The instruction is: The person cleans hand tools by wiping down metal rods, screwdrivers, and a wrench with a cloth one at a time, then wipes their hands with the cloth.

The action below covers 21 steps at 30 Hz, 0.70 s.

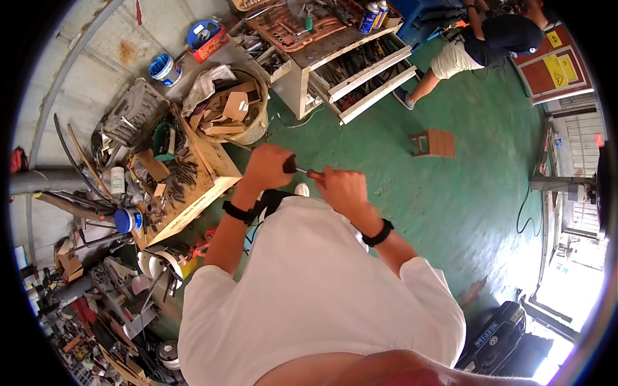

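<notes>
In front of my white shirt, both hands are raised close together over the green floor. My left hand [267,167] is closed around a small dark part [290,165], most of it hidden by the fingers. A slim tool with a metal shaft [301,170] and a reddish-brown end [314,174], like a screwdriver, is gripped in my right hand [344,191]. Its shaft meets the dark part; whether it goes inside I cannot tell. Black bands circle both wrists.
A tool cabinet [302,61] has two drawers pulled out. A bin [257,119] of cardboard scraps and a wooden crate [215,164] with metal parts stand left. A small wooden stool [441,143] is ahead; another person [496,42] works at upper right.
</notes>
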Each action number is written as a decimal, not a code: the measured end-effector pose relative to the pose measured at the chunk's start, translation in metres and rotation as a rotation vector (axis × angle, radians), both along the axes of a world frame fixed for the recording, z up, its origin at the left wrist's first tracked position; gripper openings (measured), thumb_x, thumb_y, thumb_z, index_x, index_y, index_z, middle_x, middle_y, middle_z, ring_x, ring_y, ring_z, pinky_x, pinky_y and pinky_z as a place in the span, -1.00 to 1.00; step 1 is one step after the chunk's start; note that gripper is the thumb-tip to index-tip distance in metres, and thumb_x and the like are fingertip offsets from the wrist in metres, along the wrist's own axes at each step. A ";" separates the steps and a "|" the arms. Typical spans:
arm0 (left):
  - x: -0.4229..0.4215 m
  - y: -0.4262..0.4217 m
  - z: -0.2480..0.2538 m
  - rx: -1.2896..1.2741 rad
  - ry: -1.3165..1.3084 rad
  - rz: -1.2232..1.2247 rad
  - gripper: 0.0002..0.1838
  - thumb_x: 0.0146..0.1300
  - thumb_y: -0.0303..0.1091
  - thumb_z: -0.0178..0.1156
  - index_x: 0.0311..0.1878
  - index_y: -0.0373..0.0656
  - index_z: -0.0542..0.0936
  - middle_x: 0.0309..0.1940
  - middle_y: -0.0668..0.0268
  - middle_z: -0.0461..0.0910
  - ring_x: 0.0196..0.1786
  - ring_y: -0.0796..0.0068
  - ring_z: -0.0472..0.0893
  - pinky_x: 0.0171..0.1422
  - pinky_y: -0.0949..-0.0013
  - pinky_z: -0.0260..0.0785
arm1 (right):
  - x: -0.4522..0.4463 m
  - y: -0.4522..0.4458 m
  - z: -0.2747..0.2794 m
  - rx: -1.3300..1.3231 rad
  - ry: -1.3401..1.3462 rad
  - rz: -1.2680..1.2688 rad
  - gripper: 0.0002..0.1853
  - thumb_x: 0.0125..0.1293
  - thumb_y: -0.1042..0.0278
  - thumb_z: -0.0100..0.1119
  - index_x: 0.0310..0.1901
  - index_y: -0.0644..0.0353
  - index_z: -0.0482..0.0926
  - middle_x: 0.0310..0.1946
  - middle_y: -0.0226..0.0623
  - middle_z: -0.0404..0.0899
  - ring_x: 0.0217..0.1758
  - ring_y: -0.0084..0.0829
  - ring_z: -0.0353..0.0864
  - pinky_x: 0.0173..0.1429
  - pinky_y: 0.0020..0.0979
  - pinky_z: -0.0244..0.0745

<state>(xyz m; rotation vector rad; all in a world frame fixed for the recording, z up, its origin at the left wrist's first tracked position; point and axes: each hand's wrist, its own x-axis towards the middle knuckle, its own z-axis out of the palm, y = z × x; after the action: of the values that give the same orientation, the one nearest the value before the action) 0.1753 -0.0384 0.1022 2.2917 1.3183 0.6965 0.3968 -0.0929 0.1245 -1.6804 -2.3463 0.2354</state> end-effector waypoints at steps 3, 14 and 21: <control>0.004 -0.006 -0.006 0.068 -0.008 -0.067 -0.79 -0.17 -0.24 0.34 -0.46 -0.12 0.61 -0.50 0.15 0.61 -0.36 0.00 0.62 -0.24 0.02 0.48 | 0.001 0.007 -0.003 -0.057 0.047 0.063 -0.70 0.23 0.05 0.30 -0.47 0.07 0.56 -0.70 -0.26 0.54 -0.64 -0.16 0.59 -0.55 -0.20 0.47; -0.036 0.005 0.009 0.011 0.200 0.118 -0.78 -0.13 -0.29 0.36 -0.39 -0.16 0.64 -0.46 0.14 0.63 -0.33 0.00 0.62 -0.20 0.07 0.48 | 0.056 0.009 0.006 -0.059 0.108 -0.008 -0.72 0.17 0.16 0.36 -0.55 0.07 0.52 -0.69 -0.29 0.52 -0.63 -0.14 0.54 -0.52 -0.23 0.42; 0.041 -0.009 0.006 0.009 0.039 -0.105 -0.80 -0.13 -0.29 0.36 -0.43 -0.12 0.59 -0.48 0.15 0.60 -0.35 0.02 0.62 -0.25 0.06 0.47 | 0.026 0.023 0.006 -0.043 0.082 0.048 -0.81 0.15 0.22 0.31 -0.49 0.09 0.56 -0.63 -0.26 0.58 -0.57 -0.11 0.60 -0.48 -0.17 0.47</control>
<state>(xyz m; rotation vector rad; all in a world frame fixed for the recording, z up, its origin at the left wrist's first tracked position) 0.2159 -0.0476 0.1078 2.3736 1.2047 0.6266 0.4231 -0.0694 0.1307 -1.6024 -2.3395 0.3593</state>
